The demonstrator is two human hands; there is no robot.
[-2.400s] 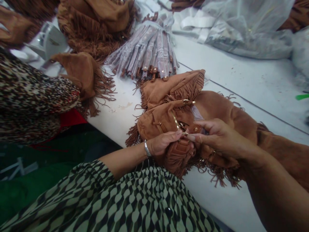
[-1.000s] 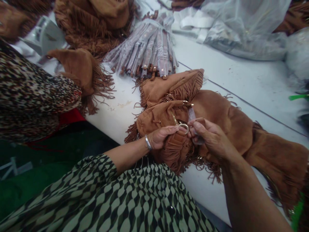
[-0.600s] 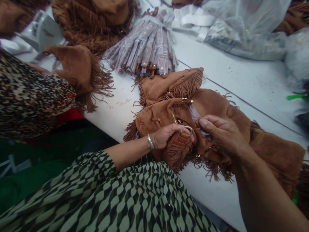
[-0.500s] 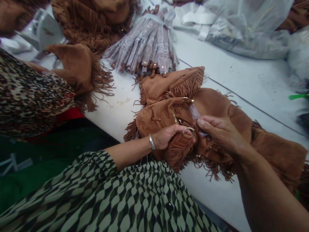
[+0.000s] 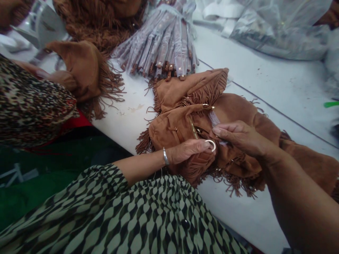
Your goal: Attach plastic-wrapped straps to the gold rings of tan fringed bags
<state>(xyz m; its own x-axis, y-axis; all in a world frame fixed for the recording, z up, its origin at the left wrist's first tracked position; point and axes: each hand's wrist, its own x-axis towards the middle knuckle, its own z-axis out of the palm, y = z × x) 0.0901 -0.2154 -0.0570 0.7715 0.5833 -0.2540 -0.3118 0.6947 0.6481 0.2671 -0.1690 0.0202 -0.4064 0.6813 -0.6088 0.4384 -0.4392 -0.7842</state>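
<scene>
A brown fringed handbag lies on the table in front of me, its gold zipper partly open. My left hand, with a silver bracelet on the wrist, pinches a gold metal ring at the bag's side between thumb and fingers. Just right of the ring, my right hand is closed on a narrow brown strap end in clear plastic wrap. Its thumb and forefinger press together near the bag's opening. The other fingers of my right hand curl out of sight beneath.
Several more brown fringed bag pieces lie around the bag on the white table. A bundle of plastic-wrapped straps stands behind. Clear plastic bags sit at the back right. At left, another person's hand holds a brown fringed bag.
My left thumb has moved over the bag, and the ring now stands up more plainly beside its tip. My right hand stays closed on the strap, slightly shifted.
</scene>
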